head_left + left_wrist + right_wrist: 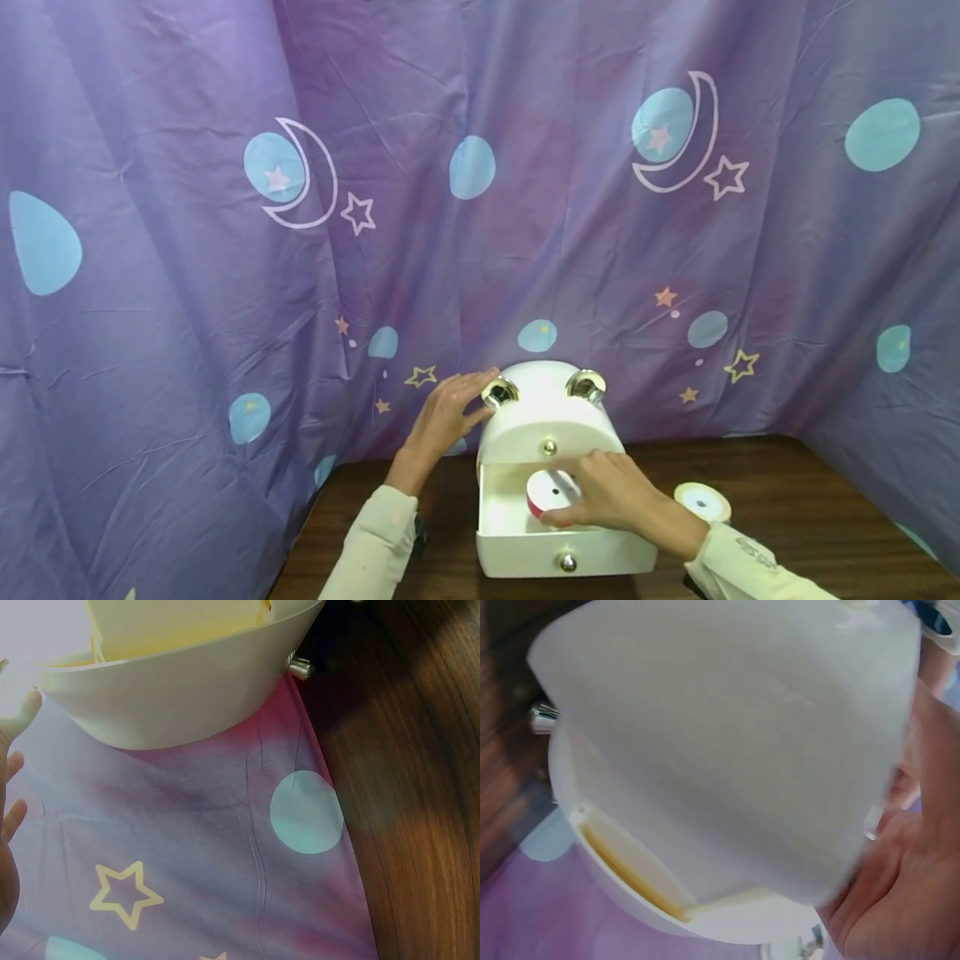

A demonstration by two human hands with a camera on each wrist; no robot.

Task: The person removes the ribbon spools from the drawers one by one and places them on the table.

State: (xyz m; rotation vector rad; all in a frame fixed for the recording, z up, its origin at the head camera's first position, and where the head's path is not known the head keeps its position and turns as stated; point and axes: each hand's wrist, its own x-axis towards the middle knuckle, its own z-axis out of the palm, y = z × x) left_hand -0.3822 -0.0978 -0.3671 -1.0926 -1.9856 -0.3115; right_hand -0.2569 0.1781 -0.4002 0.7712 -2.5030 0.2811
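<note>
A white rounded drawer box (543, 417) stands against the cloth, with two shiny gold-and-silver rings on its top. Its lower drawer (525, 557) is pulled out. Inside it sits a ribbon spool (546, 487) with a white face and red edge, and my right hand (618, 496) grips this from the right, thumb at the front. In the right wrist view the drawer's white underside (720, 727) hides the spool. My left hand (447, 417) has its fingers extended at the box's upper left, by the left ring (498, 392).
A second spool, cream-coloured (718, 495), lies on the dark wooden table (772, 533) to the right of the drawer. Purple cloth (525, 250) with moons, stars and blue spots hangs behind and at both sides. A small knob (567, 562) sticks out from the drawer front.
</note>
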